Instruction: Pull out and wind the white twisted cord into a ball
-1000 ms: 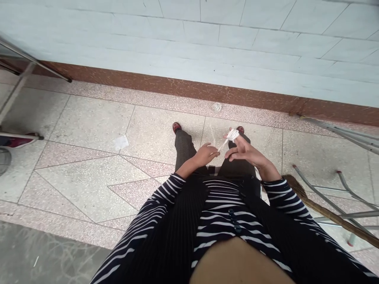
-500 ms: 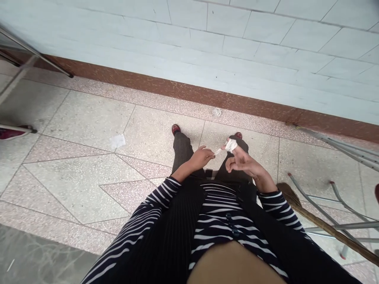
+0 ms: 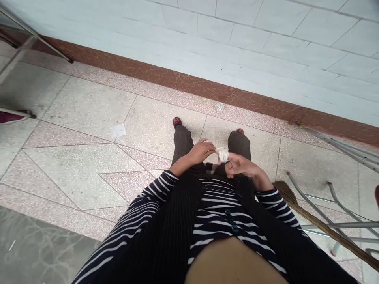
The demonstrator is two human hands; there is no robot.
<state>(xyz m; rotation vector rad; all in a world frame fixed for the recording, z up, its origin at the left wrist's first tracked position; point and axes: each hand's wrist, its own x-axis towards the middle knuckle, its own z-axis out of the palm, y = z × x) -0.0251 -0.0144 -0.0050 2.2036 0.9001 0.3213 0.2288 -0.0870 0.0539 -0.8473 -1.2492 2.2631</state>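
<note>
White string (image 3: 223,155) is wound in a small bundle round the outstretched fingers of my right hand (image 3: 243,167). The lower fingers of that hand curl in beneath the bundle. Just left of it, my left hand (image 3: 203,150) pinches the strand between its thumb and fingers, close to the winding. A loose coil of the same white string (image 3: 219,107) lies on the floor near the wall, beyond my feet. Both hands are held in front of my waist.
A straw broom (image 3: 284,191) leans at my right beside metal stool legs (image 3: 319,201). Metal legs (image 3: 63,55) and another person's shoe (image 3: 13,116) are at the left. A white paper (image 3: 118,131) lies on the tiled floor. The tiled wall (image 3: 213,47) runs across ahead.
My right hand has moved left and slightly down, bringing the wound string close to my left hand. The stretch of strand between the hands is shorter.
</note>
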